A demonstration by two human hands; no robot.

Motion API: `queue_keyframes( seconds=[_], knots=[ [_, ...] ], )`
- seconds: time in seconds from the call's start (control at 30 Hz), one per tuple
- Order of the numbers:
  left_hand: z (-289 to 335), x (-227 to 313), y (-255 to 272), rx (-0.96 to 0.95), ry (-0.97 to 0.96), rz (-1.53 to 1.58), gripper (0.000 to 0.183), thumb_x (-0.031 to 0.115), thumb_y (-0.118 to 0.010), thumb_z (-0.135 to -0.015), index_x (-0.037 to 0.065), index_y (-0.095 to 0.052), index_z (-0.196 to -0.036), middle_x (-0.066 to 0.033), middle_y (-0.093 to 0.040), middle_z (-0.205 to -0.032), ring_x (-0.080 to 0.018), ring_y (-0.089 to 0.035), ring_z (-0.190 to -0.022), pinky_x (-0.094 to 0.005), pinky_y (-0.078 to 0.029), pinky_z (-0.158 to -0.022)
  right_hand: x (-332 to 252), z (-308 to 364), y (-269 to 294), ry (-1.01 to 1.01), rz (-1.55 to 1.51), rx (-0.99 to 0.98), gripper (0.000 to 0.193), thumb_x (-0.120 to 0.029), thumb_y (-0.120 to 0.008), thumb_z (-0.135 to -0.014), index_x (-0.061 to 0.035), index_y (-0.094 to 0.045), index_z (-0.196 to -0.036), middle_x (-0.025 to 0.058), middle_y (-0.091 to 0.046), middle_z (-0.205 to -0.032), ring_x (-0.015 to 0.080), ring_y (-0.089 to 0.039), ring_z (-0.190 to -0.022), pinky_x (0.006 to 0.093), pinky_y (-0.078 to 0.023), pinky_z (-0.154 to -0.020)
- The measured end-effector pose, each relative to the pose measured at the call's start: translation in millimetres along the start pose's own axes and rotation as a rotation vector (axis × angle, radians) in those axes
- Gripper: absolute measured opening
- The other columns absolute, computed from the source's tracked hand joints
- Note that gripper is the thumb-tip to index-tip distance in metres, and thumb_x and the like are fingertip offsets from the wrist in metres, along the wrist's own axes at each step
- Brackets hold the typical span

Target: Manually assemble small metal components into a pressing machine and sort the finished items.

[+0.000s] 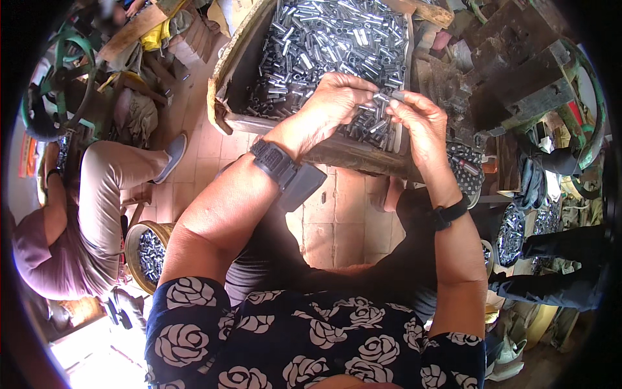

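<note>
Heaped in a worn wooden tray (223, 84) in front of me are many short, shiny metal tubes (324, 48). My left hand (337, 100) is over the near part of the heap, its thumb and fingers closed on a small metal tube (381, 97). Close by on the right, my right hand (420, 117) pinches a small piece at the same spot. The fingertips of both hands almost meet, and the pieces between them are too small to tell apart clearly.
A seated person (71, 227) is at the left, near a round tub (133, 256) of metal pieces. Dark metal blocks (518, 84) and a green wheel (586, 129) stand at the right. Another container of metal pieces (510, 236) is lower right, beside a person's dark-trousered legs (557, 285).
</note>
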State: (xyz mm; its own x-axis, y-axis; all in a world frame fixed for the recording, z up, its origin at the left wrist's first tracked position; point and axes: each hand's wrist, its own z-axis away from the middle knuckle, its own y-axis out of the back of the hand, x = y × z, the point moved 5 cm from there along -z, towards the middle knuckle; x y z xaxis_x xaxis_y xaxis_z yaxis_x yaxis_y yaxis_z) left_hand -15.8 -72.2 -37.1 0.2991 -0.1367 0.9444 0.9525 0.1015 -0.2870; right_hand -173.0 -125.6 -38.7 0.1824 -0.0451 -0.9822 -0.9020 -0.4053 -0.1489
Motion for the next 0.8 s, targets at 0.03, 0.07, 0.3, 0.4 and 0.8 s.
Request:
queue_keyframes(
  seconds=[0.03, 0.07, 0.3, 0.4, 0.8],
  knots=[
    [-1, 0, -1, -0.011, -0.002, 0.019, 0.016, 0.002, -0.057, -0.079, -0.002, -0.062, -0.094, -0.0021, -0.059, -0.067, -0.0006, -0.032, -0.040, -0.0169, -0.022, -0.034, 0, 0, 1, -0.019, -0.007, 0.004, 0.019, 0.002, -0.063, -0.077, 0.0037, -0.060, -0.095, 0.0104, -0.064, -0.083, 0.0149, -0.063, -0.069, 0.0219, -0.049, -0.059],
    [-1, 0, -2, -0.012, -0.001, 0.018, 0.016, 0.002, -0.057, -0.079, -0.002, -0.062, -0.094, -0.0021, -0.059, -0.067, -0.0006, -0.032, -0.040, -0.0169, -0.022, -0.034, 0, -1, 1, -0.020, -0.008, 0.006, 0.019, 0.002, -0.063, -0.077, 0.0037, -0.060, -0.095, 0.0104, -0.064, -0.083, 0.0149, -0.063, -0.069, 0.0219, -0.049, -0.059],
    [-1, 0, -7, -0.010, -0.004, 0.111, 0.009, 0.006, -0.058, -0.081, -0.001, -0.060, -0.086, -0.0041, -0.058, -0.068, -0.0007, -0.032, -0.039, -0.0169, -0.021, -0.033, -6, -1, 2, 0.077, -0.032, -0.004, 0.018, 0.004, -0.065, -0.074, 0.0032, -0.062, -0.092, 0.0088, -0.064, -0.081, 0.0138, -0.062, -0.070, 0.0224, -0.049, -0.062],
    [-2, 0, -6, -0.020, -0.012, 0.094, 0.008, 0.007, -0.057, -0.082, 0.000, -0.060, -0.083, -0.0032, -0.056, -0.065, -0.0008, -0.033, -0.039, -0.0170, -0.021, -0.033, -7, 0, 1, 0.083, -0.032, -0.005, 0.018, 0.005, -0.065, -0.074, 0.0031, -0.062, -0.091, 0.0083, -0.064, -0.081, 0.0134, -0.061, -0.070, 0.0227, -0.049, -0.063],
    [4, 0, -15, 0.018, -0.039, 0.030, 0.010, 0.010, -0.059, -0.083, 0.001, -0.059, -0.083, -0.0010, -0.053, -0.060, -0.0016, -0.034, -0.038, -0.0164, -0.022, -0.033, -1, 4, 0, -0.044, -0.141, -0.077, 0.022, 0.002, -0.064, -0.075, 0.0022, -0.059, -0.097, 0.0089, -0.063, -0.084, 0.0150, -0.061, -0.072, 0.0244, -0.049, -0.064]
  ],
)
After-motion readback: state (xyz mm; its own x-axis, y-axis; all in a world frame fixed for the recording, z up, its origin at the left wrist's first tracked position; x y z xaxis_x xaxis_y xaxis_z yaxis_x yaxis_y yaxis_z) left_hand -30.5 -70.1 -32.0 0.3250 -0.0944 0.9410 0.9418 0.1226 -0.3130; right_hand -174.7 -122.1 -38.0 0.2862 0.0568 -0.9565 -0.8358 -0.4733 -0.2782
